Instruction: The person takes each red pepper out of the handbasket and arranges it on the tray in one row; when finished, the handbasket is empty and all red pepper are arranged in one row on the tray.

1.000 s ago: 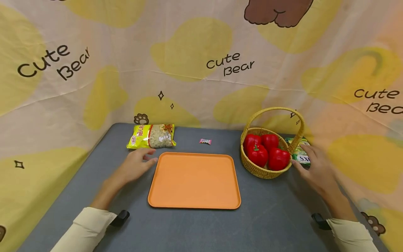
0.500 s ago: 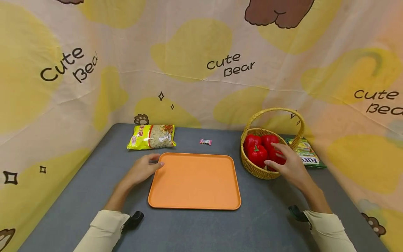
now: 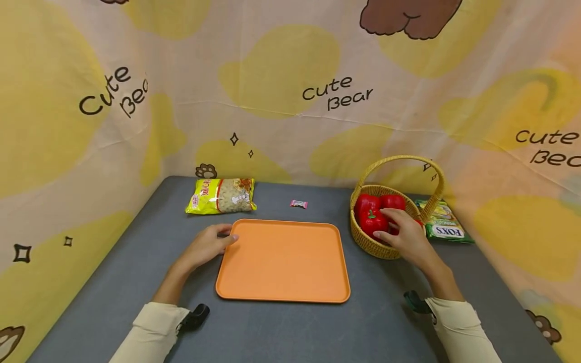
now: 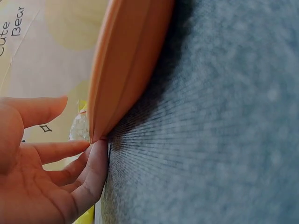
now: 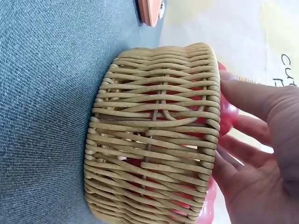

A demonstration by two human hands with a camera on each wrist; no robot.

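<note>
Head view: over on the right, the right hand (image 3: 408,242) is bent over the wicker basket (image 3: 369,244), its grip curled round a red pepper (image 5: 228,112) sitting inside beside other red peppers (image 3: 372,221). Across the tabletop (image 3: 290,333), the left hand (image 3: 206,247) has a wide grip, thumb well off the fingers, which touch the orange tray (image 3: 283,262) near its far left corner, just before a yellow bag (image 3: 222,196).
</note>
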